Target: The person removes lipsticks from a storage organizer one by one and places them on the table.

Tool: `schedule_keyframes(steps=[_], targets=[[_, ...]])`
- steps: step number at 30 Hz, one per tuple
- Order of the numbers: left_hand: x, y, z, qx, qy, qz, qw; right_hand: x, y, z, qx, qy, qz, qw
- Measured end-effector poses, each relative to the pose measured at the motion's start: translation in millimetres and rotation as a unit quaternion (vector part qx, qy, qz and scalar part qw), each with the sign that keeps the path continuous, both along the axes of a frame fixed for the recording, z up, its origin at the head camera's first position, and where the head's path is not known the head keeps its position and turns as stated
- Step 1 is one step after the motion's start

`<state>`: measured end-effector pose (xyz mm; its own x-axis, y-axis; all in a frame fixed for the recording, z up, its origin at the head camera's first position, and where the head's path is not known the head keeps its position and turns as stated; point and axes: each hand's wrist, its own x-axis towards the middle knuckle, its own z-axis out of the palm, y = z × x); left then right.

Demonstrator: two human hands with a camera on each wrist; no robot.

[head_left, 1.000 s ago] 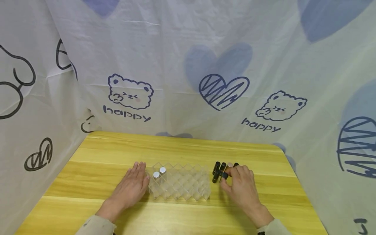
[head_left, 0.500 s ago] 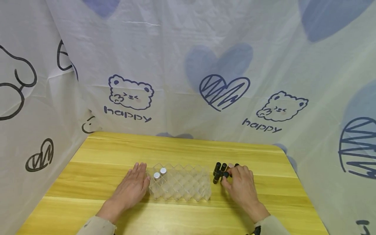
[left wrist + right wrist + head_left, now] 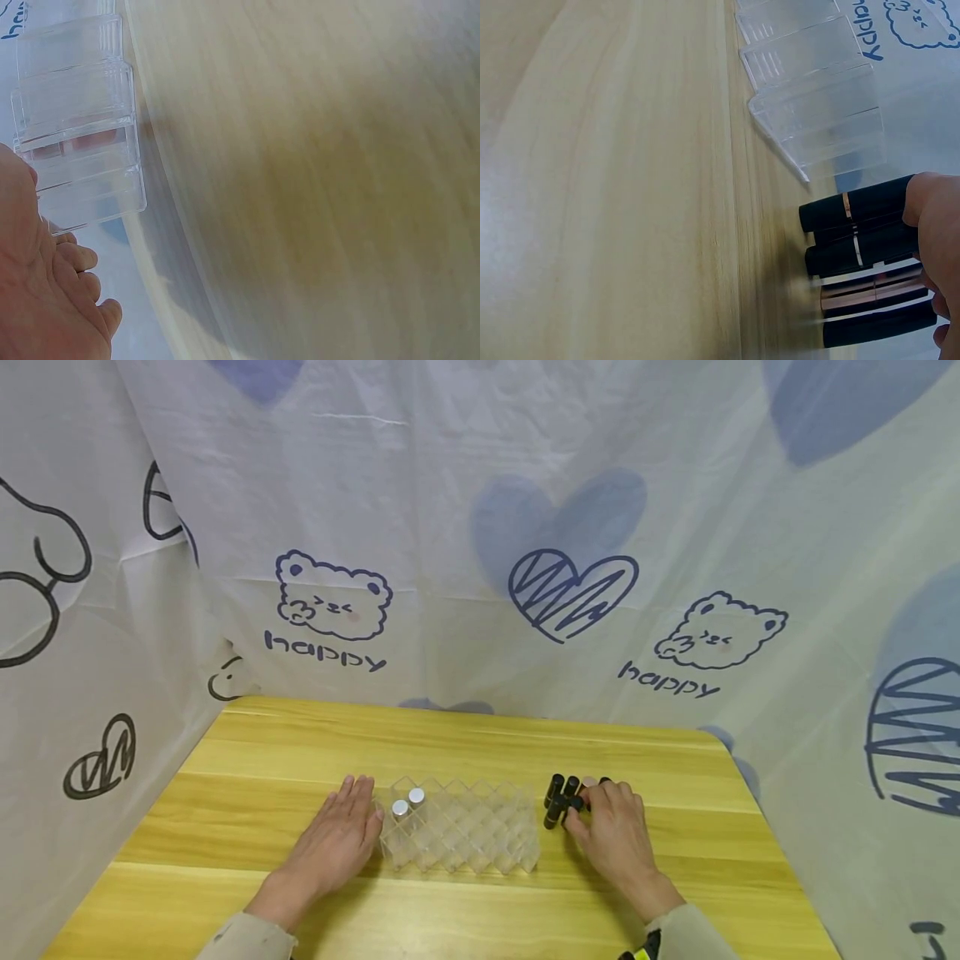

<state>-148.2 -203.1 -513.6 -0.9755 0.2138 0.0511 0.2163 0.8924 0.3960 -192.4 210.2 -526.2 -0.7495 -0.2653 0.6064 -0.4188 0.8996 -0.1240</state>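
Nearest us are the beige sleeves (image 3: 251, 937), the right one set slightly further left than a second ago, so that more of a dark and yellow wristband (image 3: 647, 948) shows beside it. Beyond them, we see the left hand (image 3: 337, 839) unchanged from the earlier frame: flat, fingers straight, grasping nothing, its thumb side against the left end of a clear acrylic lipstick rack (image 3: 465, 856). The right hand (image 3: 617, 831) has altered a little; where thumb and forefinger then left the cap more exposed, we now find them pinching a black-capped lipstick tube (image 3: 576, 802), which stands to the right of the rack. Around it we note other black lipstick tubes (image 3: 555, 788), upright and close together, and a rose-gold lipstick tube (image 3: 874, 291), clearest in the right wrist view. Within the rack, two silver-capped tubes (image 3: 401, 808) occupy cells near its left end, just as before. Farther back, the wooden table (image 3: 450, 727) meets a white curtain (image 3: 450, 527) printed with hearts, bears and "happy".
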Motion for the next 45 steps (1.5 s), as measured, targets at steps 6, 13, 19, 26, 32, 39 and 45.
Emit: schedule_keyframes(steps=[6, 13, 19, 26, 32, 39, 45], targets=[[-0.2, -0.1, -0.2, -0.001, 0.002, 0.003, 1.0000, -2.2, 0.2, -0.9, -0.006, 0.005, 0.002, 1.000], [0.2, -0.3, -0.1, 0.000, 0.000, 0.003, 1.0000, -2.8, -0.7, -0.2, -0.005, 0.008, 0.002, 1.000], [0.2, -0.3, -0.5, 0.001, 0.000, 0.003, 1.0000, -1.9, -1.4, 0.9, -0.005, 0.007, 0.001, 1.000], [-0.3, 0.9, -0.7, -0.001, 0.002, 0.000, 1.0000, 1.2, -1.0, 1.6, -0.011, -0.017, -0.013, 1.000], [-0.4, 0.8, -1.6, -0.001, 0.002, 0.000, 1.0000, 0.6, -1.1, 1.5, -0.010, -0.016, -0.010, 1.000], [0.2, 0.4, -1.7, 0.001, 0.001, 0.001, 1.0000, 1.1, -1.8, 3.9, -0.010, -0.005, -0.005, 1.000], [0.5, 0.3, 0.1, 0.004, -0.002, 0.000, 1.0000, 0.3, -2.6, 7.9, -0.010, -0.011, -0.009, 1.000]])
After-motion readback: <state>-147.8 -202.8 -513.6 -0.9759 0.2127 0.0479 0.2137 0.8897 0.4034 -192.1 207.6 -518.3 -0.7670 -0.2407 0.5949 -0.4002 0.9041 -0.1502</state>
